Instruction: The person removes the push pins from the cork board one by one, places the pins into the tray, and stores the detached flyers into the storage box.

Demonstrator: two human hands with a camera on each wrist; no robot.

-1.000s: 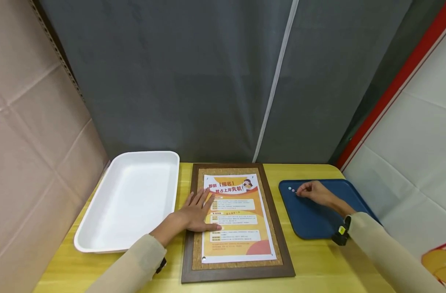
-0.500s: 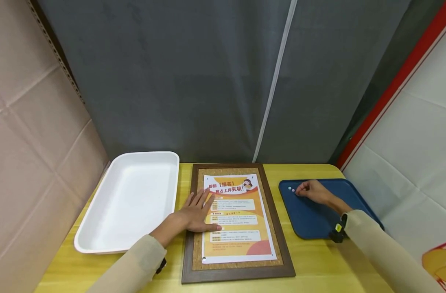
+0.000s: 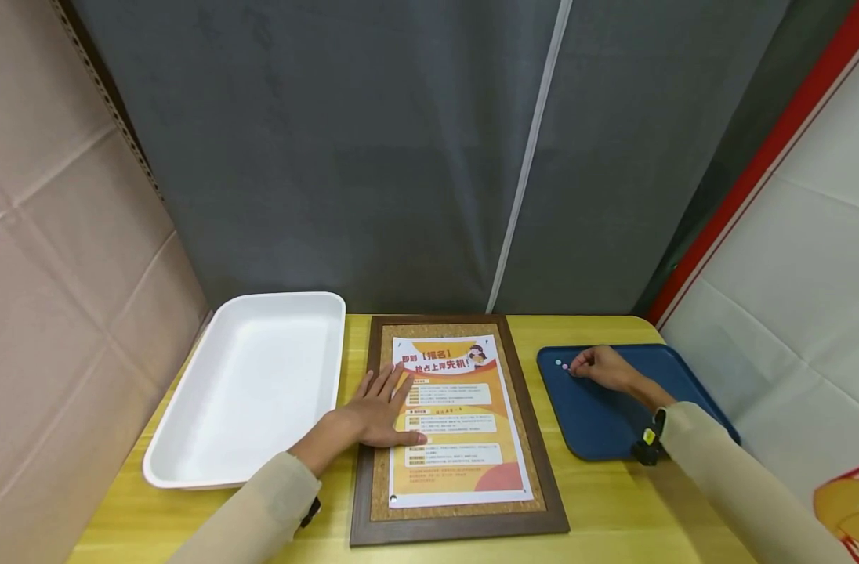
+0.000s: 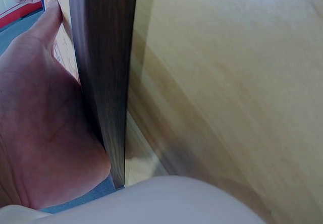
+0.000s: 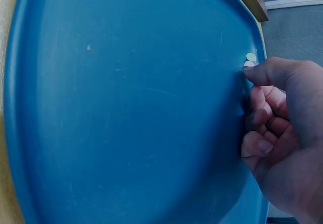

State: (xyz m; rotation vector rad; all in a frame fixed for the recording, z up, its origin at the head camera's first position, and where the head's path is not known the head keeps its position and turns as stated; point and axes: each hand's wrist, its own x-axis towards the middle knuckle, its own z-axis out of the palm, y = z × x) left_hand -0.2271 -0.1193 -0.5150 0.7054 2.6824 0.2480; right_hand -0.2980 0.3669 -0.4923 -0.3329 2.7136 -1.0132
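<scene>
A poster (image 3: 458, 462) lies on a framed cork board (image 3: 459, 534) at the table's middle. Spread flat over the poster's left side and the frame edge is my left hand (image 3: 378, 415); in the left wrist view its palm heel lies along the dark wooden frame (image 4: 103, 72). My right hand (image 3: 604, 370) is over the blue tray's (image 3: 599, 431) far left corner, its thumb and forefinger pinching a tiny thumbtack, mostly hidden by the fingertips. Beside them sit a pale green round thumbtack (image 5: 251, 57) and a pink one (image 5: 249, 64).
A deep white tray (image 3: 260, 376) stands left of the board on the yellow wood-patterned table (image 3: 309, 540). A grey curtain (image 3: 345, 157) closes off the back. Light panels flank both sides. One silver tack (image 3: 393, 498) shows at the poster's lower left corner.
My right wrist has shifted slightly left, while its fingertips stay by the thumbtacks, now nearer the pink one. The left hand stays in place on the board.
</scene>
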